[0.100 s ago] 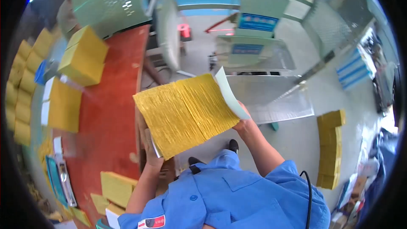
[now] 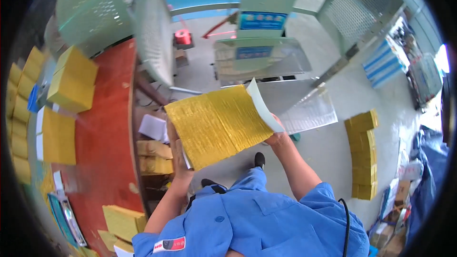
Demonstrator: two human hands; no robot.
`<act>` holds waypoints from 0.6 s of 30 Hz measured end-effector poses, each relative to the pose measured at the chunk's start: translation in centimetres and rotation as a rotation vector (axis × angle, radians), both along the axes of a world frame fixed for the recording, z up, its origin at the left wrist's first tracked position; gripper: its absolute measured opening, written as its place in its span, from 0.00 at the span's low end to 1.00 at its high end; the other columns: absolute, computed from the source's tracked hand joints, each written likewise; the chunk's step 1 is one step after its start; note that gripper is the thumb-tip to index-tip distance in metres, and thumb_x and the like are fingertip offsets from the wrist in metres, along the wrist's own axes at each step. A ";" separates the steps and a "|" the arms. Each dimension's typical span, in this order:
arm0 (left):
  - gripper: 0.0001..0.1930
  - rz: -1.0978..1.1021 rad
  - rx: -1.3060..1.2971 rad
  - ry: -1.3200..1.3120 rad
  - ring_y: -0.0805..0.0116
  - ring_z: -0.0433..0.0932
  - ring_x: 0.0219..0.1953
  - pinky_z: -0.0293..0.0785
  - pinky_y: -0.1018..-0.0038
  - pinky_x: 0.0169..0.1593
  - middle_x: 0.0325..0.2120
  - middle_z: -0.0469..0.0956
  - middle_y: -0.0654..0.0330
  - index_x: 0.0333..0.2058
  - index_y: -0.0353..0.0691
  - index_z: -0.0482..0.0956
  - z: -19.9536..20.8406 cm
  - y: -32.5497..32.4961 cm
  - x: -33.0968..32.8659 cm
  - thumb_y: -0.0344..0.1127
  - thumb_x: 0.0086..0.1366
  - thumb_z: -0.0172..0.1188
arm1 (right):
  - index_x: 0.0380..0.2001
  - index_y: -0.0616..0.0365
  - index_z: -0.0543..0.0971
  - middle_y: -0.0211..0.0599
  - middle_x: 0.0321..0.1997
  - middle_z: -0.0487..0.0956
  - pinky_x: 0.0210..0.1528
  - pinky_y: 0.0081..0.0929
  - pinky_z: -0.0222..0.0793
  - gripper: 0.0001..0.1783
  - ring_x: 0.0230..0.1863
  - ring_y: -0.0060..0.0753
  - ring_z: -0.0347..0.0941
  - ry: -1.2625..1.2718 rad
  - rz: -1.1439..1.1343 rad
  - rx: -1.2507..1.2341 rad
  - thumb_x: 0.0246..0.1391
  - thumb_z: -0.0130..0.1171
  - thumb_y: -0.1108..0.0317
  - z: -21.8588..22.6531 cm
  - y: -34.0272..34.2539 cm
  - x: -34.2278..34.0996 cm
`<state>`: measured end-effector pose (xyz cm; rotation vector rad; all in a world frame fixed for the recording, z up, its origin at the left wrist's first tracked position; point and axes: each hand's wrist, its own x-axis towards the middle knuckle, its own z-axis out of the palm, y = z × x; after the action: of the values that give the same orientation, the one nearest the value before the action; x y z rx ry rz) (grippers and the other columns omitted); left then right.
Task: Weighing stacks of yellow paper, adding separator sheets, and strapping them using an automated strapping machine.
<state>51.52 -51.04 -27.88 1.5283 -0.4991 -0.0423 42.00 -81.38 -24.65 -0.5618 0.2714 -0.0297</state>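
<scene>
A thick stack of yellow paper point(image 2: 219, 126) is held up in front of my body, its layered edges facing up. A white sheet point(image 2: 261, 107) covers its right end and curls outward at the top; a bit of white also shows at the lower left end. My left hand point(image 2: 183, 169) is closed on the left end, with most of its fingers hidden by the stack. At the other end, my right hand point(image 2: 278, 135) grips from outside the white sheet, its fingers partly hidden.
A red-topped table point(image 2: 107, 128) on the left bears yellow paper stacks point(image 2: 74, 78) and a teal clipboard-like item point(image 2: 62, 216). Ahead stands a pale green machine with a metal plate point(image 2: 304, 107). A row of yellow stacks point(image 2: 362, 157) lies on the floor at right. Blue sheeting point(image 2: 428, 176) lies farther right.
The view has turned rightward, so the table and machine sit farther left. Packs under the table now show. The stack stays in both hands, its upper face looking smoother and less ridged.
</scene>
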 end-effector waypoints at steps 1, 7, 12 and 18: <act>0.35 0.079 0.231 -0.293 0.59 0.58 0.69 0.57 0.65 0.69 0.71 0.51 0.51 0.72 0.37 0.44 2.5 -5.4 -0.3 0.51 0.76 0.37 | 0.54 0.69 0.74 0.43 0.49 0.80 0.48 0.30 0.77 0.21 0.46 0.32 0.80 -0.020 -0.052 -0.014 0.62 0.57 0.66 -1.0 -2.9 -1.8; 0.33 -0.188 -0.147 0.076 0.59 0.70 0.61 0.70 0.60 0.63 0.62 0.65 0.56 0.70 0.44 0.52 -4.6 -21.2 -3.5 0.48 0.73 0.51 | 0.56 0.71 0.74 0.44 0.51 0.80 0.51 0.30 0.77 0.22 0.48 0.34 0.79 0.310 -0.174 -0.211 0.59 0.55 0.72 -2.1 -16.7 -6.2; 0.30 -0.076 0.415 -0.527 0.61 0.69 0.62 0.75 0.64 0.59 0.63 0.64 0.58 0.70 0.49 0.53 -10.0 -24.0 -4.7 0.45 0.74 0.51 | 0.59 0.71 0.70 0.46 0.52 0.79 0.51 0.29 0.76 0.29 0.48 0.35 0.79 0.207 -0.010 -0.121 0.50 0.48 0.80 -7.6 -26.4 -7.3; 0.32 -0.140 -0.124 0.449 0.62 0.70 0.61 0.74 0.67 0.61 0.63 0.65 0.58 0.71 0.48 0.52 -11.6 -24.8 -5.8 0.41 0.73 0.53 | 0.63 0.69 0.66 0.45 0.51 0.79 0.49 0.27 0.75 0.34 0.48 0.32 0.78 0.202 0.103 -0.193 0.49 0.48 0.80 -8.1 -29.8 -7.0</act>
<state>45.70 -75.81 -39.52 1.3088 -0.2421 -0.4459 34.96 -111.22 -32.76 -0.7718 0.4385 0.1018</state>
